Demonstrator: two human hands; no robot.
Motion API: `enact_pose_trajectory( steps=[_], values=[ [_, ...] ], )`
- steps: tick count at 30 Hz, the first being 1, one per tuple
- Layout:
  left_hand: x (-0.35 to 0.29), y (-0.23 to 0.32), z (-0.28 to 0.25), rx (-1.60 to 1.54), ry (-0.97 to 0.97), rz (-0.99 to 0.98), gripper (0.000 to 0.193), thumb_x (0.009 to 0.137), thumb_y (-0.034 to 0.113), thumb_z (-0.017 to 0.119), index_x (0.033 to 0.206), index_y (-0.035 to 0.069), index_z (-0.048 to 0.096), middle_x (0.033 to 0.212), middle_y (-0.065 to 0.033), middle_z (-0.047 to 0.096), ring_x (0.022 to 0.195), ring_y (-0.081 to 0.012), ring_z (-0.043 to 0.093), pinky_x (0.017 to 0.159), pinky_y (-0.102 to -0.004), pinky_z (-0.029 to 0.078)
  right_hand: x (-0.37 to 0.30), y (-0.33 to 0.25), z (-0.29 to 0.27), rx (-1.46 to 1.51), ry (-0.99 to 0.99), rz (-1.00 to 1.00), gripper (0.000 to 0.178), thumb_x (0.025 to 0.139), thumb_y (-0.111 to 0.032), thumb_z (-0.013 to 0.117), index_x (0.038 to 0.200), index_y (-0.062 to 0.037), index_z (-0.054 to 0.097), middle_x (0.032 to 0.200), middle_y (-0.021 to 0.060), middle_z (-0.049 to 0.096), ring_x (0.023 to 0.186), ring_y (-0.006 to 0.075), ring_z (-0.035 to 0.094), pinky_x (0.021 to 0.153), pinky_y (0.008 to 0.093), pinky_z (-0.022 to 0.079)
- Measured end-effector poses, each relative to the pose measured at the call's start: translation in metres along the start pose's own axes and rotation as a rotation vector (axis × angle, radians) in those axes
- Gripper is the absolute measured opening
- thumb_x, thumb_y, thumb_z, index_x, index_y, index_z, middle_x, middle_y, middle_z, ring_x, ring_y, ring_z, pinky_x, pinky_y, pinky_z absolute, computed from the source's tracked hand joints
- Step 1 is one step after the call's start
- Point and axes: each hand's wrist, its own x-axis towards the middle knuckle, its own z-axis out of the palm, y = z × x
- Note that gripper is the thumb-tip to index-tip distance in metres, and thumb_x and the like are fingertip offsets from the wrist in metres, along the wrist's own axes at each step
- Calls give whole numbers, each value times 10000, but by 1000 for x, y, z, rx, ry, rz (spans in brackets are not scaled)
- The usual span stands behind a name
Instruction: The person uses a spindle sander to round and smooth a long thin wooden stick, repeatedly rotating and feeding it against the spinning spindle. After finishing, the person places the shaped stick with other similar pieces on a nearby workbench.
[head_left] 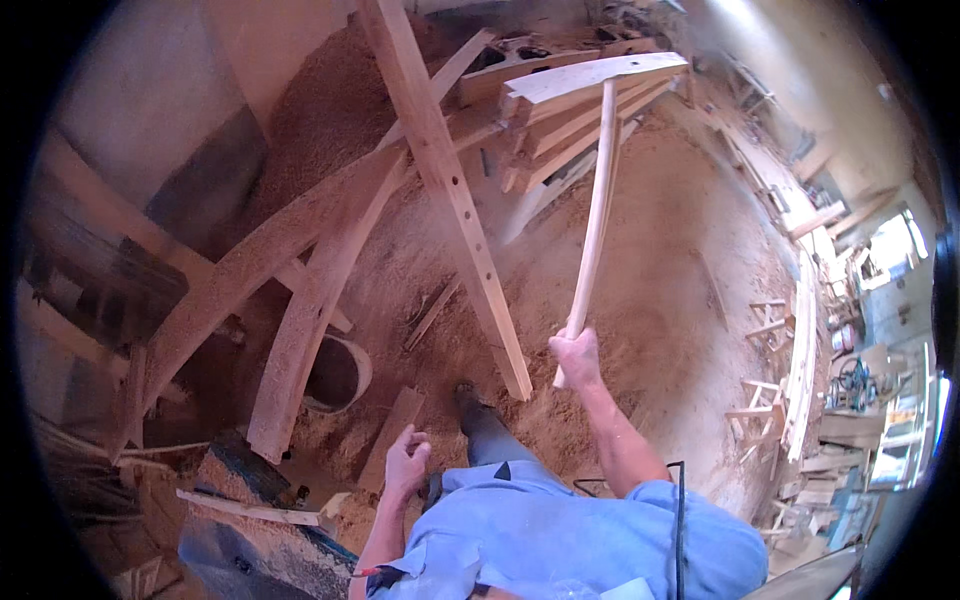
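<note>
Nearest the camera, the left hand (407,462) hangs loose beside the person's blue shirt (560,535), its fingers half curled and holding nothing. Just left of it a short flat board (392,438) lies in the sawdust, and farther left a round bucket (340,372) sits half buried under a curved plank (310,310).

The right hand (577,357) is raised in front of the body, its fingers wrapped tight around the lower end of a long pale wooden slat (597,215). The slat rises up and away from the fist, and its far end meets a stack of planks (580,105) on the sawdust floor (660,290).

Between the two hands the person's dark shoe (470,400) stands in the sawdust. Just left of the slat, a long beam with a row of drilled holes (455,190) slants across the floor, its near end close to the shoe. Far right, small wooden frames (765,320) and leaning boards (800,350) line the edge of the sawdust.
</note>
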Motion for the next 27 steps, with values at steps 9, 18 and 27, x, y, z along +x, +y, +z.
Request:
enact_pose_trajectory(
  steps=[9,18,27],
  values=[
    [34,33,5,-13,288,-129,603,938,89,607,1482,-99,426,1251,-179,678,1087,-217,670,945,-320,529,107,-31,90,-72,-181,-317,359,751,-77,711,1068,-16,553,844,47,610,725,179,607,670,348,529],
    [-11,-23,27,-44,447,-338,619,922,84,625,1475,-110,427,1191,-179,698,1027,-214,685,894,-306,544,294,-38,193,-14,-63,-3,208,714,-65,728,867,13,611,687,95,615,559,211,602,475,392,450],
    [-47,-60,65,-118,576,-525,570,910,22,636,1435,-122,467,1078,-179,723,965,-214,702,840,-309,565,382,-99,239,156,-89,74,715,750,-225,797,1318,59,467,1077,246,652,952,336,665,877,441,532]
  ],
)
